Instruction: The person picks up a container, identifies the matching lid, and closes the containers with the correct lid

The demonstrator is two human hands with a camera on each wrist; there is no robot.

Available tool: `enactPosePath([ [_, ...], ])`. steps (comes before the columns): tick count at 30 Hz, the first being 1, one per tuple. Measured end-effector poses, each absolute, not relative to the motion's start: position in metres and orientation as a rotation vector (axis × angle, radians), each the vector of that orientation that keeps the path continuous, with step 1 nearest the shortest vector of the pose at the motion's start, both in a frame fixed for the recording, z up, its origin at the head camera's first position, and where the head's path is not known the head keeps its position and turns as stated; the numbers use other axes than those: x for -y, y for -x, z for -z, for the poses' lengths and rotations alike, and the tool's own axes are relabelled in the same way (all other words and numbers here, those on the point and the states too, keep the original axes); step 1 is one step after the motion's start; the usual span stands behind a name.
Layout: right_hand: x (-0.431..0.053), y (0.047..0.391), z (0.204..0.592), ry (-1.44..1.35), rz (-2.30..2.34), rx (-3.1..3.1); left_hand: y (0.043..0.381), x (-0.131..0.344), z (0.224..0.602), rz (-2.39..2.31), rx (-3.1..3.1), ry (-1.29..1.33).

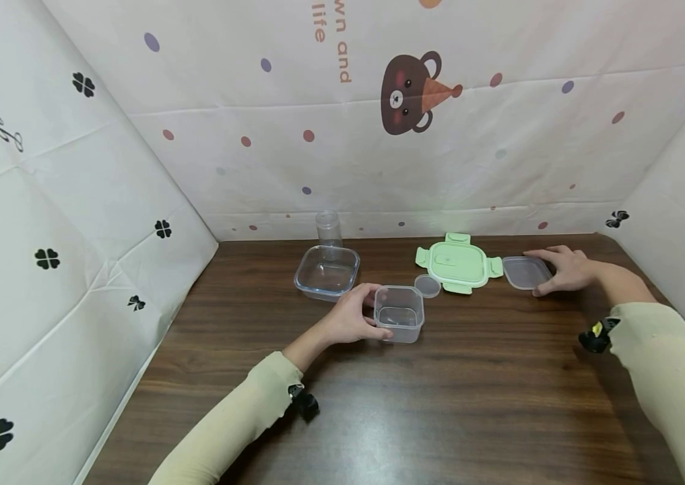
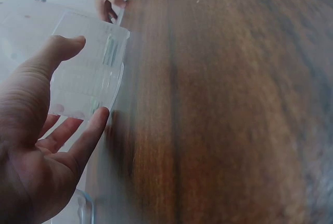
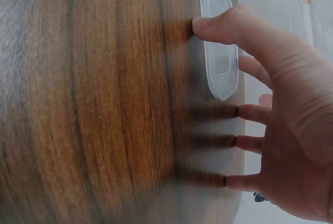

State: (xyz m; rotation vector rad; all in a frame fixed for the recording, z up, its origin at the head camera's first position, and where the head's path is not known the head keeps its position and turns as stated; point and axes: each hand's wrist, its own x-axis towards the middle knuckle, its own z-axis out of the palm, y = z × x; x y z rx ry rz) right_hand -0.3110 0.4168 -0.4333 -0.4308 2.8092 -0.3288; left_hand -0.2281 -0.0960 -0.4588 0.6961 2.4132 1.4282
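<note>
My left hand (image 1: 354, 316) grips a clear square plastic container (image 1: 399, 323), thumb on its near side and fingers on the far side. The container stands open-topped in the middle of the table. In the left wrist view the thumb and little finger show along its wall. At the right, my right hand (image 1: 566, 269) spans a clear square lid (image 1: 524, 273) lying on the table. The thumb is at the lid's near edge and the index finger at its far edge. In the right wrist view the other fingers spread beside the lid (image 3: 221, 73), tips down at the tabletop.
A green clip-on lid (image 1: 457, 263) lies between the container and the clear lid, with a small round clear lid (image 1: 428, 286) beside it. Left of these stand a glass dish (image 1: 327, 269) and a clear cylindrical jar (image 1: 329, 229). Printed cloth (image 1: 294, 162) walls the wooden table (image 1: 439, 411).
</note>
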Motion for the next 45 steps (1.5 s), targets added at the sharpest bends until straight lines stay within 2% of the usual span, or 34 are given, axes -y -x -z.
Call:
enactPosePath([
  [29, -0.424, 0.308, 0.438, 0.435, 0.383, -2.842, 0.228, 0.095, 0.461, -1.443, -2.407, -0.679],
  [36, -0.436, 0.317, 0.459, 0.475, 0.415, -2.894, 0.226, 0.094, 0.46, -1.426, -2.421, -0.665],
  [45, -0.427, 0.31, 0.446, 0.502, 0.431, -2.872, 0.226, 0.095, 0.459, -1.418, -2.43, -0.666],
])
